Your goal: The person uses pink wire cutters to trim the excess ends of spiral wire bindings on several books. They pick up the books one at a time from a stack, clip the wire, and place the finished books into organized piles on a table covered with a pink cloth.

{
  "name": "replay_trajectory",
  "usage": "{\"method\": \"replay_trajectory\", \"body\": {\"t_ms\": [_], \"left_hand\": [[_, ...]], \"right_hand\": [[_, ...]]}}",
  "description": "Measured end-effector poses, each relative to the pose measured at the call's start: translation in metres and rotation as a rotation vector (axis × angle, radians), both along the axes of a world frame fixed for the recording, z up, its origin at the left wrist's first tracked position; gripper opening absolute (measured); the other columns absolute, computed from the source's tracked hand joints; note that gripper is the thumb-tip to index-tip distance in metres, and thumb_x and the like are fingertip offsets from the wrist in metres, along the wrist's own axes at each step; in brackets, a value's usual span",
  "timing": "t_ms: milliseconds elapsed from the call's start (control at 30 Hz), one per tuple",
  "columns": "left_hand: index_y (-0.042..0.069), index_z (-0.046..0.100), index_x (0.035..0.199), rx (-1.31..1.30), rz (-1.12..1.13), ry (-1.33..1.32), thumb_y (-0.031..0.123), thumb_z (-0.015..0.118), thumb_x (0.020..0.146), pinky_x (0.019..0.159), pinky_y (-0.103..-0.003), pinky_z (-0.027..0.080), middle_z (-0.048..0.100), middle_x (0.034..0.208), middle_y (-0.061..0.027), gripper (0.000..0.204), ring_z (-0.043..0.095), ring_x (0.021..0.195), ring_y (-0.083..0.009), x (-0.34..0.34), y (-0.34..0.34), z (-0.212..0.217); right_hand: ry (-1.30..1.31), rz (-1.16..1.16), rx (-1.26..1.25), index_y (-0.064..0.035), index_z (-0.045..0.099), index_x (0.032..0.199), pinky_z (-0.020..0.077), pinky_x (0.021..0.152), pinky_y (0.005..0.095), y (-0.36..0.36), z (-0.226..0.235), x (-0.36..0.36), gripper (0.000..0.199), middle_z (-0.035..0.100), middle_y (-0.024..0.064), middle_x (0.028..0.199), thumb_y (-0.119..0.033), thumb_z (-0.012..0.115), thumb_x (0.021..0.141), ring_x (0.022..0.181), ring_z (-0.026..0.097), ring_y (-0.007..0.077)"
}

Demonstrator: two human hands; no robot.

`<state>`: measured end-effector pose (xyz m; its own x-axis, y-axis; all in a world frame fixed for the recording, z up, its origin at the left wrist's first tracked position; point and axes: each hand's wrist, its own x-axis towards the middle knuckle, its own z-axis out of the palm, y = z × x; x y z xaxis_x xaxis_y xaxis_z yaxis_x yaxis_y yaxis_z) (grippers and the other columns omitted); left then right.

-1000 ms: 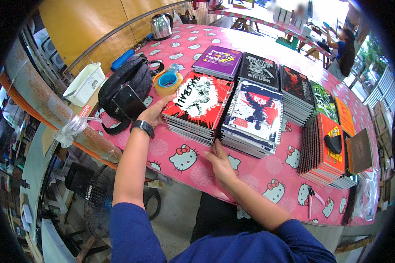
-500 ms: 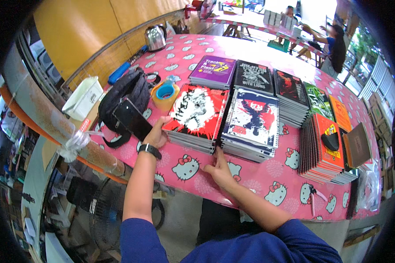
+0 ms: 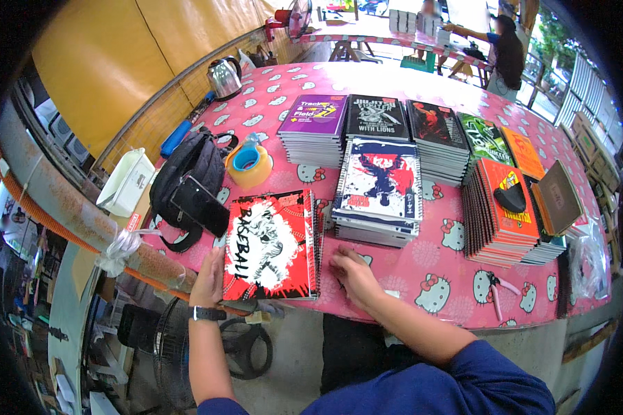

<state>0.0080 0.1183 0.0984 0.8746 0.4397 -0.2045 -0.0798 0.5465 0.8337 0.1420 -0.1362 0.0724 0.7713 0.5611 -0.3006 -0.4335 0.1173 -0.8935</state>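
A spiral notebook with a red, black and white cover [image 3: 270, 245] lies at the near edge of the pink-clothed table [image 3: 422, 266]. My left hand [image 3: 209, 275], a watch on its wrist, holds the notebook's left edge. To the notebook's right, my right hand [image 3: 353, 273] lies flat on the cloth with fingers apart, holding nothing. Just behind it stands a stack of notebooks with a white, red and black cover [image 3: 381, 187]. A black phone [image 3: 199, 206] rests on a black bag [image 3: 183, 169] left of the notebook.
More notebook stacks [image 3: 422, 128] fill the middle and right of the table. A tape roll [image 3: 249, 162], a kettle [image 3: 223, 77], a white tub [image 3: 126, 181] and pink-handled pliers [image 3: 495, 283] are here too. Under the table stands a fan [image 3: 187, 346]. Another person [image 3: 505, 48] sits at a far table.
My left hand held the black phone half a second ago; the phone now lies on the bag and the hand is at the red notebook, which sits nearer the table's edge.
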Motion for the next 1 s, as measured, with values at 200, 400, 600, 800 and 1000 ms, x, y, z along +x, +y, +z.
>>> {"method": "replay_trajectory", "body": {"t_ms": [200,400,600,800,1000], "left_hand": [[-0.002,0.051,0.112,-0.005,-0.133,0.12,0.022,0.059,0.079,0.08,-0.033,0.05,0.062,0.1,-0.0098,0.042,0.061,0.087,-0.0196,-0.001,0.007,0.011],[-0.004,0.052,0.11,0.002,0.045,0.13,0.026,0.059,0.074,0.08,-0.034,0.05,0.062,0.1,-0.0129,0.047,0.062,0.086,-0.0228,-0.032,0.04,-0.009],[-0.006,0.051,0.111,-0.093,-0.017,0.005,0.024,0.058,0.072,0.078,-0.034,0.05,0.063,0.098,-0.0134,0.05,0.063,0.082,-0.0227,-0.024,0.041,-0.016],[-0.005,0.053,0.103,0.056,0.021,0.169,0.019,0.055,0.072,0.066,-0.03,0.054,0.063,0.089,-0.0109,0.039,0.063,0.071,-0.0184,-0.049,0.045,-0.017],[-0.002,0.049,0.112,0.002,-0.063,0.122,0.014,0.053,0.077,0.065,-0.028,0.054,0.062,0.094,-0.0108,0.039,0.063,0.074,-0.0171,-0.023,0.007,0.018]], "right_hand": [[0.522,0.156,-0.01,-0.0114,0.055,0.09,0.043,0.076,0.0396,0.039,0.04,0.037,0.021,0.061,0.0033,0.077,-0.029,0.044,0.087,0.074,0.056,0.0187],[0.241,0.266,0.043,-0.0077,0.053,0.097,0.049,0.067,0.0362,0.059,0.039,0.021,0.014,0.058,0.0009,0.083,-0.019,0.05,0.087,0.073,0.055,0.0113],[-0.308,0.215,-0.169,0.0014,0.052,0.091,0.0471,0.047,0.0302,0.04,0.047,0.028,0.02,0.055,0.006,0.073,-0.01,0.062,0.078,0.064,0.056,0.0137],[-1.018,-0.021,-0.224,0.0013,0.055,0.089,0.04,0.049,0.0264,-0.022,0.171,0.007,0.019,0.055,0.0077,0.061,-0.009,0.06,0.074,0.054,0.051,0.0095],[-0.751,-0.253,0.263,-0.0016,0.052,0.1,0.0371,0.054,0.0192,-0.035,0.208,0.0,0.017,0.055,-0.0019,0.074,-0.004,0.052,0.083,0.061,0.046,0.002]]}}
